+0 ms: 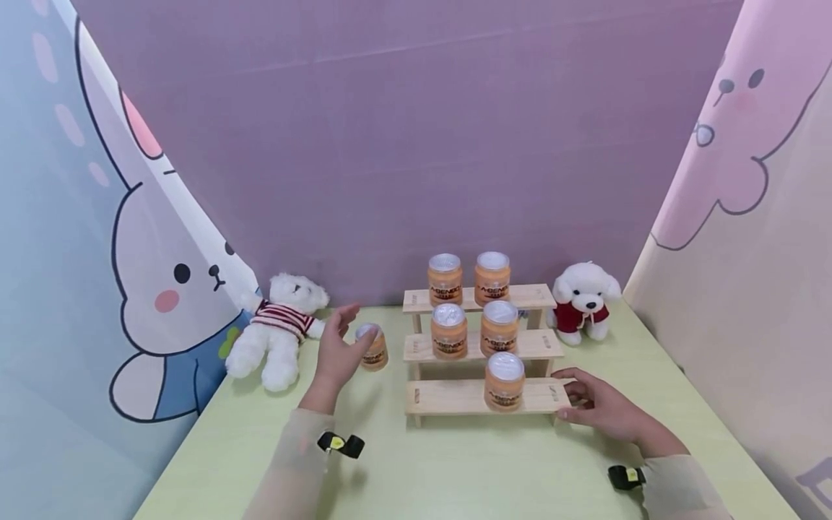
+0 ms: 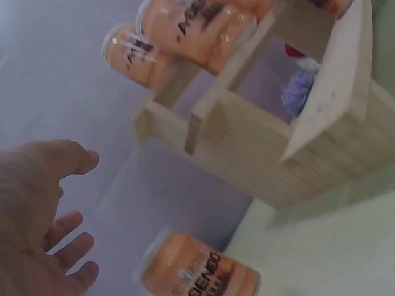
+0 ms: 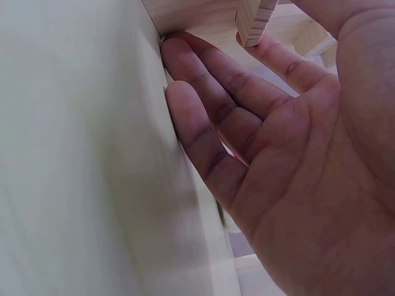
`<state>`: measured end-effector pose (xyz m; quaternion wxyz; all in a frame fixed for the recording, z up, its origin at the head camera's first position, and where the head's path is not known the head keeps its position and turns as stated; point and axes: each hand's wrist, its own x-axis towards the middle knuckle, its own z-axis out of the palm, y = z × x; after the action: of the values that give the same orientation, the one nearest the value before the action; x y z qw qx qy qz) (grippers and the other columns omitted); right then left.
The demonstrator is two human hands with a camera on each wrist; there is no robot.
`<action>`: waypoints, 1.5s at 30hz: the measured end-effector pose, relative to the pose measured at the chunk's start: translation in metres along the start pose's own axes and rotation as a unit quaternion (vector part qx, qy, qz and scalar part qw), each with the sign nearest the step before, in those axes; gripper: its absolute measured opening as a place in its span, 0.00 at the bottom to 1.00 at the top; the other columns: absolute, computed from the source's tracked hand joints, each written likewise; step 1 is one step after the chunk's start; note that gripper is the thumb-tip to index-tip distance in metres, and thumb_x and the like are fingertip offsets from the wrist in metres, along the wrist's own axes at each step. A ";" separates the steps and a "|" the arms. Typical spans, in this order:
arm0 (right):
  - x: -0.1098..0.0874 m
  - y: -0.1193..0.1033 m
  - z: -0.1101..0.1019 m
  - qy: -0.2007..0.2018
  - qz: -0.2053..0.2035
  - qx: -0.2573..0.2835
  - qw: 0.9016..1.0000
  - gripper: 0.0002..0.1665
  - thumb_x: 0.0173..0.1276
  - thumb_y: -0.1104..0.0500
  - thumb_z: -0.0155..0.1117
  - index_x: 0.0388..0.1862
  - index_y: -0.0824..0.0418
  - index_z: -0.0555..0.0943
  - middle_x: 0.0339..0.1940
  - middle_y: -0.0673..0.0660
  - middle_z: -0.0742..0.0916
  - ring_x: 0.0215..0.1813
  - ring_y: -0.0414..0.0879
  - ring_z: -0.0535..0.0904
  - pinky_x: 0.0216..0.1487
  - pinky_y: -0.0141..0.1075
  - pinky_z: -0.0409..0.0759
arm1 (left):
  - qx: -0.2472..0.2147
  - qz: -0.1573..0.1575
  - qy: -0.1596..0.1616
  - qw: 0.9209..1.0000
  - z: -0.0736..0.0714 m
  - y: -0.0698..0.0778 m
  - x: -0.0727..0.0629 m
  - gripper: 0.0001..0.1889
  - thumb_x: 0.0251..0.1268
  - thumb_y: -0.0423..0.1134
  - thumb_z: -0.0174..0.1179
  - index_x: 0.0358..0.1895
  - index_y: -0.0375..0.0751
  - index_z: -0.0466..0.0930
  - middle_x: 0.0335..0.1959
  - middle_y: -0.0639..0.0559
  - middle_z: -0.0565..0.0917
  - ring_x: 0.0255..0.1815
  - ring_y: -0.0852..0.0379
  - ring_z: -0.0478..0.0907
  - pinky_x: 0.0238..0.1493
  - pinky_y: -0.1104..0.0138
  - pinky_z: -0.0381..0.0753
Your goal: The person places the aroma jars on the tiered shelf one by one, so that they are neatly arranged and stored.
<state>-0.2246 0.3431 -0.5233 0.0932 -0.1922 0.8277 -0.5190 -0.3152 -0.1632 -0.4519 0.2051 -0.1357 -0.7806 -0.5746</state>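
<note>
A single orange jar (image 1: 375, 348) with a silvery top stands on the table left of a wooden three-step display stand (image 1: 425, 397). My left hand (image 1: 338, 350) is raised beside this jar, thumb and fingers spread apart with nothing between them. In the left wrist view, a gap shows between the left hand (image 2: 37, 216) and the jar (image 2: 200, 268). At the lowest step's right end, my right hand (image 1: 601, 406) holds the stand's edge between thumb and index finger. The right wrist view has its other fingers (image 3: 191, 114) against the wood; the thumb's tip is hidden there.
Several matching jars stand on the steps, one being a jar (image 1: 504, 383) on the lowest. A white teddy bear (image 1: 279, 328) in a striped top leans at the left; a white toy dog (image 1: 585, 300) in red sits at the right. A purple backdrop (image 1: 403, 144) hangs behind.
</note>
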 end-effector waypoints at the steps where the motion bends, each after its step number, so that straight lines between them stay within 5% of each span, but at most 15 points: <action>1: 0.000 0.000 0.000 0.000 0.001 -0.001 1.000 0.41 0.70 0.59 0.75 0.76 0.65 0.66 0.54 0.64 0.87 0.50 0.53 0.85 0.44 0.37 0.85 | 0.001 -0.008 -0.004 1.000 -0.001 -0.005 0.001 0.32 0.65 0.33 0.73 0.71 0.34 0.71 0.67 0.38 0.75 0.72 0.38 0.69 0.76 0.47 0.65; 17: 0.000 0.001 0.001 0.001 0.001 -0.001 1.000 0.41 0.71 0.59 0.74 0.76 0.65 0.66 0.54 0.63 0.88 0.50 0.52 0.85 0.45 0.37 0.85 | 0.009 -0.081 -0.025 0.996 0.001 -0.052 0.009 0.41 0.63 0.34 0.75 0.77 0.39 0.63 0.74 0.38 0.70 0.77 0.37 0.64 0.75 0.42 0.64; 29: 0.001 0.002 0.001 0.003 0.014 -0.012 1.000 0.41 0.70 0.57 0.75 0.75 0.63 0.67 0.54 0.62 0.88 0.50 0.52 0.85 0.45 0.37 0.85 | -0.014 -0.108 -0.051 0.993 0.012 -0.063 0.001 0.42 0.62 0.30 0.75 0.77 0.37 0.62 0.71 0.31 0.70 0.71 0.34 0.70 0.69 0.44 0.73; 45: -0.001 0.001 0.001 0.003 0.005 -0.015 1.000 0.40 0.71 0.57 0.74 0.75 0.64 0.67 0.54 0.61 0.88 0.50 0.51 0.85 0.45 0.37 0.85 | -0.015 -0.117 -0.037 0.992 0.018 -0.075 -0.005 0.41 0.61 0.29 0.75 0.75 0.34 0.62 0.63 0.32 0.72 0.64 0.32 0.74 0.63 0.44 0.79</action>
<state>-0.2237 0.3429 -0.5247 0.0899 -0.1880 0.8363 -0.5071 -0.3472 -0.1690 -0.5220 0.1052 -0.0682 -0.7894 -0.6010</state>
